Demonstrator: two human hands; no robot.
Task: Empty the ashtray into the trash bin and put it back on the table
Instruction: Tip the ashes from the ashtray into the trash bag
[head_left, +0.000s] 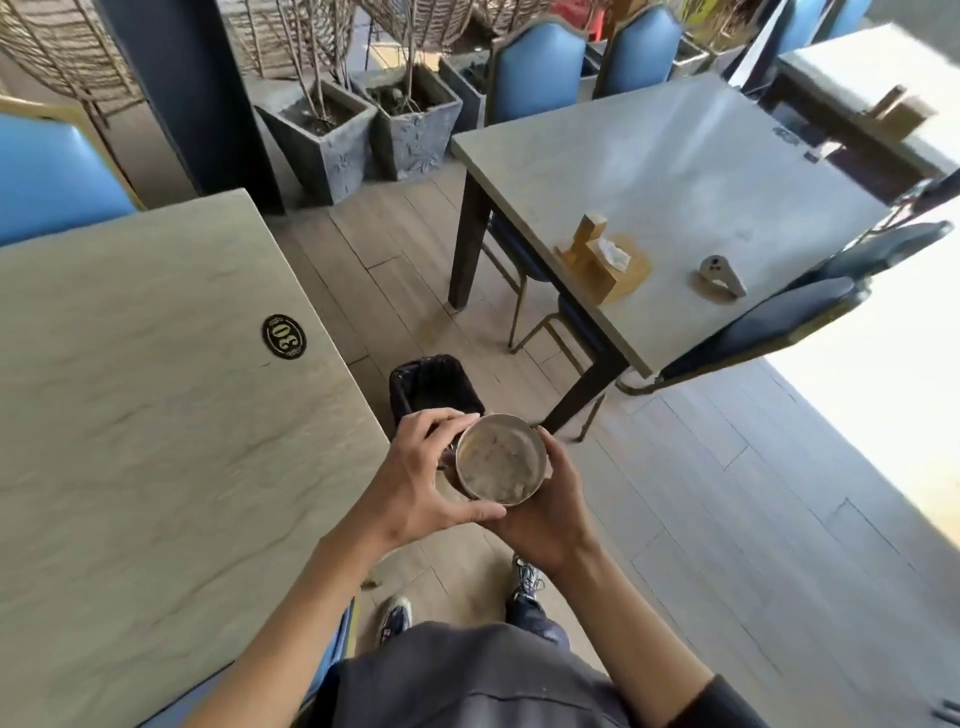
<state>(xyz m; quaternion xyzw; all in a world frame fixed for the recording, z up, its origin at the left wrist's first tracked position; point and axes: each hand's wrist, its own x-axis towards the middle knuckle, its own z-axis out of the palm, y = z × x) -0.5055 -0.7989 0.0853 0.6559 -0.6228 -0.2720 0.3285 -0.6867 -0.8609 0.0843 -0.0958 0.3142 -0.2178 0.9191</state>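
A round metal ashtray (501, 459) with grey ash residue inside is held at waist height between both hands. My left hand (415, 480) wraps its left side, thumb under the near rim. My right hand (550, 512) cups it from below and the right. Its open top faces up toward the camera. A small bin lined with a black bag (434, 387) stands on the wooden floor just beyond the hands, partly hidden by my left fingers. The grey table (156, 415) with an oval "30" plaque (283, 336) lies to my left.
A second grey table (675, 171) stands ahead right, holding a wooden napkin holder (597, 260) and a metal object (722, 275). Blue chairs (753, 327) are tucked around it. Stone planters (322, 140) line the back. My feet (524, 577) stand on plank flooring.
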